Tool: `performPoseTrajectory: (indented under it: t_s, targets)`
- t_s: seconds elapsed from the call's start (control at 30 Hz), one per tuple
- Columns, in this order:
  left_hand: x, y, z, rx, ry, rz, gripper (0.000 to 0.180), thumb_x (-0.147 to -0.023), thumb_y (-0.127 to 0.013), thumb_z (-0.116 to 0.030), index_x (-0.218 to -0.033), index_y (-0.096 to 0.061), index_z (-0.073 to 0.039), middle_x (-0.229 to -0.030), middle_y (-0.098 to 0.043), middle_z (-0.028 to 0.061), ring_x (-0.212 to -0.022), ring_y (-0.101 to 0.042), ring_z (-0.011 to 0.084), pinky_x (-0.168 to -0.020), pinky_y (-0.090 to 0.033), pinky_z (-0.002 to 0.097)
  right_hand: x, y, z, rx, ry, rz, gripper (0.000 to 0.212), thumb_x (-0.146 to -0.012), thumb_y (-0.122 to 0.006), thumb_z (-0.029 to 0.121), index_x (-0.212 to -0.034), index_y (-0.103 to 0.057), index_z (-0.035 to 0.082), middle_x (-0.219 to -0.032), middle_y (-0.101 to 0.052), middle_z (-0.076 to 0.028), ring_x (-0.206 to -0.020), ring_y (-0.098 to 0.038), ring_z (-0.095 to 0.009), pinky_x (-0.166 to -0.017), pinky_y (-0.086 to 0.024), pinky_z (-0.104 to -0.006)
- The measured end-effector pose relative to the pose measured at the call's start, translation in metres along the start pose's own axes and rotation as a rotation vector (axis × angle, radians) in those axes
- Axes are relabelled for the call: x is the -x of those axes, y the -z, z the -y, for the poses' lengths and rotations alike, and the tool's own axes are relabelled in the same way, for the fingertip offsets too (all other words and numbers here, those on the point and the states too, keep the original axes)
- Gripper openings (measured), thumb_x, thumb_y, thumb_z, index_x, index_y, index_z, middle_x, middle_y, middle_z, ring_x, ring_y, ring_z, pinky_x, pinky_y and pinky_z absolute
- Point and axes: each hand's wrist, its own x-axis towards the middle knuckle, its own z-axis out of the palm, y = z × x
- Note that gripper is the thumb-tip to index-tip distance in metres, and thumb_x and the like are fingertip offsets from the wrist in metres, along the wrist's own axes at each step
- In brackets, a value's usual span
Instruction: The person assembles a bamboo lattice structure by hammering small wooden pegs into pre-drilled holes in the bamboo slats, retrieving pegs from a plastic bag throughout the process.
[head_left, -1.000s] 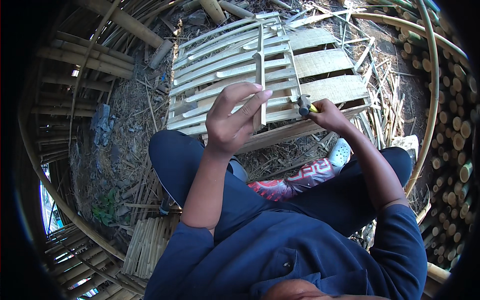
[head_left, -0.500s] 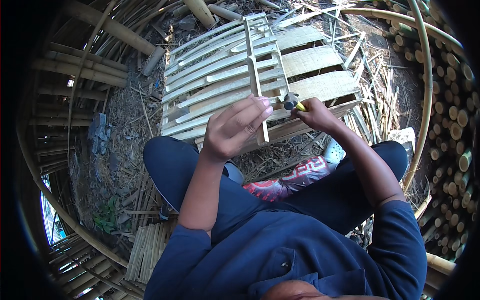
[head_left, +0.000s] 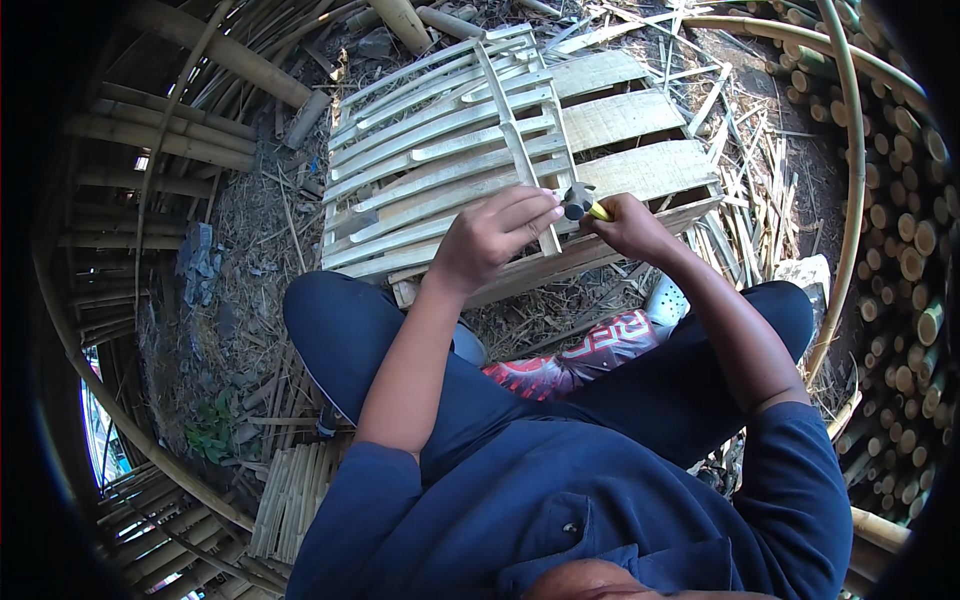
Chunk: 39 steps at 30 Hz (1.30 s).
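My right hand [head_left: 632, 228] grips a hammer [head_left: 577, 202] by its yellow handle, the dark metal head pointing left, above the near right corner of a slatted bamboo frame [head_left: 400, 185]. Close to the hammer head, my left hand [head_left: 497, 238] is closed with thumb and fingertips together; whatever they pinch is too small to make out. A long bamboo strip [head_left: 508, 125] lies crosswise over the slats and passes beneath my left fingers, its near end sticking out below them. The frame rests on a low wooden platform of flat boards [head_left: 640, 175].
Cut bamboo poles [head_left: 910, 260] are stacked on the right. A bundle of split slats [head_left: 290, 500] lies at the lower left. Bamboo offcuts [head_left: 715, 100] and shavings litter the ground. A curved pole [head_left: 850, 150] rises at the right. My crossed legs [head_left: 355, 340] sit close to the platform.
My left hand has shifted right, toward the hammer head. The crosswise strip's near end has swung right, and the strip now sits closer to the slats. The right hand and hammer have barely moved.
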Motion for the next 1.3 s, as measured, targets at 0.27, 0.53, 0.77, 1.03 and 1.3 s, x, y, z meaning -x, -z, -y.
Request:
performPoseTrajectory:
  t_s: [0.27, 0.53, 0.77, 1.03, 1.3]
  targets:
    - [0.011, -0.011, -0.005, -0.029, -0.008, 0.018, 0.034, -0.084, -0.067, -0.005, -0.116, -0.076, -0.005, -0.119, -0.073, 0.0074, -0.114, -0.07, 0.0268, -0.098, -0.062, 0.0409, 0.0, 0.0, -0.002, 0.029, 0.024, -0.008, 0.037, -0.095, -0.068, 0.034, -0.091, -0.073, -0.002, -0.069, -0.067, -0.019, -0.063, -0.065, -0.03, -0.067, -0.051, -0.0441]
    - [0.013, -0.004, -0.005, -0.036, -0.017, -0.043, 0.034, -0.085, -0.067, -0.005, -0.118, -0.075, -0.004, -0.121, -0.073, 0.0079, -0.116, -0.07, 0.0269, -0.103, -0.06, 0.0438, 0.0, 0.0, 0.0, 0.038, 0.006, -0.011, 0.038, -0.095, -0.068, 0.035, -0.09, -0.073, -0.002, -0.07, -0.067, -0.02, -0.065, -0.066, -0.03, -0.068, -0.051, -0.0446]
    - [0.045, -0.03, 0.018, 0.079, 0.158, 0.207, 0.049, -0.078, -0.062, 0.01, -0.119, -0.075, -0.014, -0.133, -0.068, 0.0089, -0.125, -0.065, 0.0289, -0.104, -0.057, 0.0383, 0.001, 0.0, 0.007, 0.03, -0.03, 0.014, 0.039, -0.094, -0.07, 0.037, -0.092, -0.074, -0.002, -0.069, -0.067, -0.016, -0.066, -0.066, -0.026, -0.068, -0.051, -0.0427]
    - [0.048, -0.017, 0.024, 0.025, 0.283, 0.151, 0.055, -0.079, -0.058, 0.015, -0.122, -0.074, -0.014, -0.141, -0.064, 0.0066, -0.128, -0.063, 0.0291, -0.105, -0.056, 0.0392, -0.001, 0.001, -0.004, 0.028, -0.036, 0.016, 0.037, -0.094, -0.071, 0.035, -0.098, -0.076, -0.001, -0.067, -0.066, -0.014, -0.063, -0.064, -0.023, -0.064, -0.048, -0.0416]
    - [0.164, 0.087, 0.114, -0.392, 1.103, -0.161, 0.047, -0.097, -0.057, -0.007, -0.144, -0.058, -0.003, -0.153, -0.05, 0.0226, -0.143, -0.047, 0.0399, -0.119, -0.038, 0.044, 0.005, 0.0, 0.004, 0.018, -0.053, -0.021, 0.036, -0.096, -0.069, 0.032, -0.094, -0.074, -0.004, -0.065, -0.064, -0.012, -0.062, -0.06, -0.017, -0.062, -0.046, -0.0397]
